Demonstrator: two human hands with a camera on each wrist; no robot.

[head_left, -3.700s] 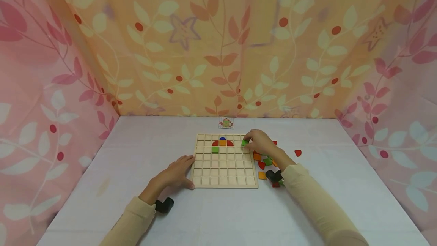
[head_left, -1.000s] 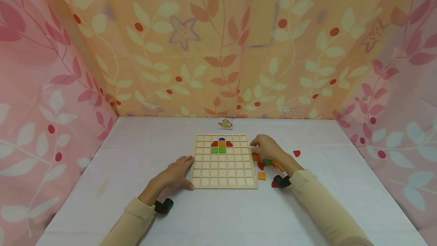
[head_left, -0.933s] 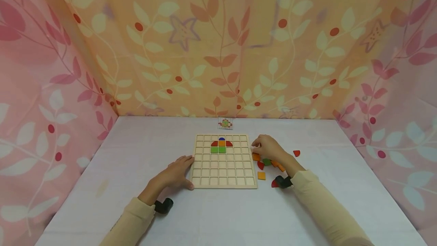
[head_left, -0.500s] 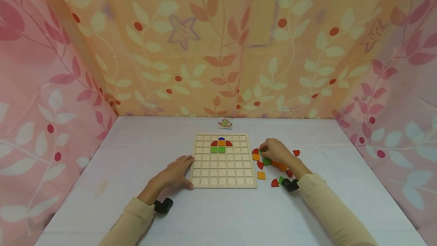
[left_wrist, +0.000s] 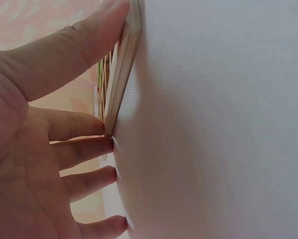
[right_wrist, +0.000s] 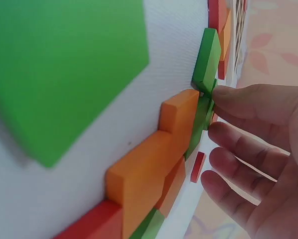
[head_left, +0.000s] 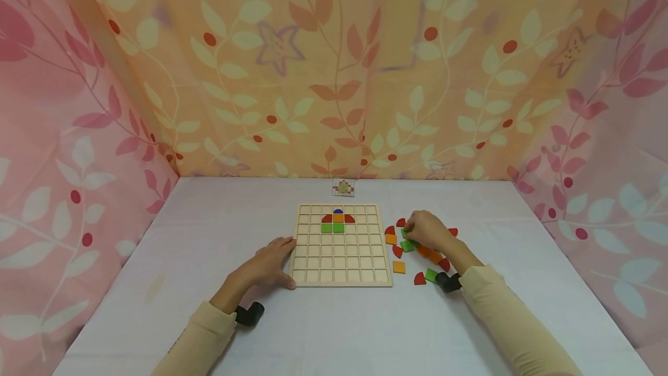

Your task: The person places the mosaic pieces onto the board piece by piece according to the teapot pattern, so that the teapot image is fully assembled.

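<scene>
My left hand (head_left: 271, 263) lies by the left edge of a wooden grid board (head_left: 347, 276). In the left wrist view its thumb touches the board's rim, and the fairly straight fingers (left_wrist: 89, 181) reach down to the cloth. Right of the board, my right hand (head_left: 430, 231) pinches a small green square tile (head_left: 404, 233) between thumb and index finger, low among loose tiles. The other fingers (right_wrist: 248, 186) are bent. Set in the grid are a blue half-round piece (head_left: 338, 212), an orange square (head_left: 338, 218), two red quarter-rounds (head_left: 327, 219) and two green squares (head_left: 338, 228).
Loose tiles lie around the right hand, among them an orange square (head_left: 399, 267), a red quarter-round (head_left: 420, 278) and a green square (head_left: 431, 275). Behind the board sits a small pattern card (head_left: 343, 187). Patterned curtains (head_left: 313, 74) surround the white table (head_left: 235, 208).
A second green square has come into the grid beside the first. My right hand has moved from there back right into the loose tiles, uncovering several. The left hand has stayed put.
</scene>
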